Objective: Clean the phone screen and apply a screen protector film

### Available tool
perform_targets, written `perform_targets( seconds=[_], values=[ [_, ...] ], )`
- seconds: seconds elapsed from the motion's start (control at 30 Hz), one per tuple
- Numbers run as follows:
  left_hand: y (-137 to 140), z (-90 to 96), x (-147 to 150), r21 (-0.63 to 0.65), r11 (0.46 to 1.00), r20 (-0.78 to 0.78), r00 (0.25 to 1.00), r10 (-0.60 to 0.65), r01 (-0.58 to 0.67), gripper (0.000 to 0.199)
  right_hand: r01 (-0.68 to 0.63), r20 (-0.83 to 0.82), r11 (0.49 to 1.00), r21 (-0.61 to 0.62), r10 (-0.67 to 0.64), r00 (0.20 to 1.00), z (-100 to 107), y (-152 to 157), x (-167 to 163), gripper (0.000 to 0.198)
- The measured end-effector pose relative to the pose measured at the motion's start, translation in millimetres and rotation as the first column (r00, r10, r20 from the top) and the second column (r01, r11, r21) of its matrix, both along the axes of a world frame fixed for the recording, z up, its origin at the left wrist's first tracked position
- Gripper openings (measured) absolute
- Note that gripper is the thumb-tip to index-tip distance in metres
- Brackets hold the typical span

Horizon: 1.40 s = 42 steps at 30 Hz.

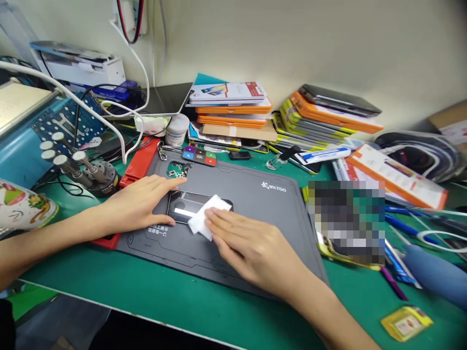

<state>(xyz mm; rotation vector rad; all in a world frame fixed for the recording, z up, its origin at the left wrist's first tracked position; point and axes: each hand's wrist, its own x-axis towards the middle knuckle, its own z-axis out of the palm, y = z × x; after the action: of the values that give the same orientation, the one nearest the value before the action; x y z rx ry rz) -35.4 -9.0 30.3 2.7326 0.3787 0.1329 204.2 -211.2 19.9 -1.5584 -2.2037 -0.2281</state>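
Note:
A smartphone [182,211] lies flat on the grey work mat [248,194], its dark glass reflecting a bright strip of light. My left hand [134,201] reaches around the phone's left end, thumb at the near corner and fingers at the far side, bracing it. Pressed over the phone's right part is a folded white wipe [200,218], pinned under the fingers of my right hand [251,248]. The wipe and that hand hide part of the screen. A small green circuit-patterned patch [177,169] with tiny parts lies just beyond my left fingertips.
A screwdriver stand [98,177] and a floral cup [27,204] are at the left. Boxed stacks [233,112] line the wall. A white-and-blue tube [324,155] lies at the back right, a yellow packet [406,323] at the front right. A blue sleeve [434,272] shows at the right.

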Motion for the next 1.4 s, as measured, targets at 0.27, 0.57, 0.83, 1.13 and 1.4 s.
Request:
perform_targets(
  seconds=[0.27,0.57,0.83,1.13,1.4],
  values=[
    [-1,-0.3,-1,-0.033,0.999,0.000,1.000,0.007,-0.007,0.088,0.065,0.001,0.997,0.036,-0.065,0.998,-6,3,9,0.036],
    [0,-1.5,0,-0.017,1.000,0.010,1.000,-0.006,0.006,0.090,-0.018,0.009,0.999,0.032,0.018,1.000,-3,4,1,0.031],
    [0,-1.2,1,-0.020,1.000,0.017,1.000,-0.010,0.010,0.089,-0.070,-0.008,0.997,0.014,0.070,0.998,-1,-1,-8,0.031],
    [1,-4.4,1,-0.005,1.000,0.024,1.000,-0.010,0.011,0.091,-0.025,0.079,0.995,0.093,0.018,0.997,-4,-1,-13,0.027],
    [0,-4.0,0,-0.012,1.000,0.019,1.000,-0.004,0.004,0.090,0.059,0.091,0.991,0.124,-0.071,0.993,-8,7,-6,0.028]
  ],
)
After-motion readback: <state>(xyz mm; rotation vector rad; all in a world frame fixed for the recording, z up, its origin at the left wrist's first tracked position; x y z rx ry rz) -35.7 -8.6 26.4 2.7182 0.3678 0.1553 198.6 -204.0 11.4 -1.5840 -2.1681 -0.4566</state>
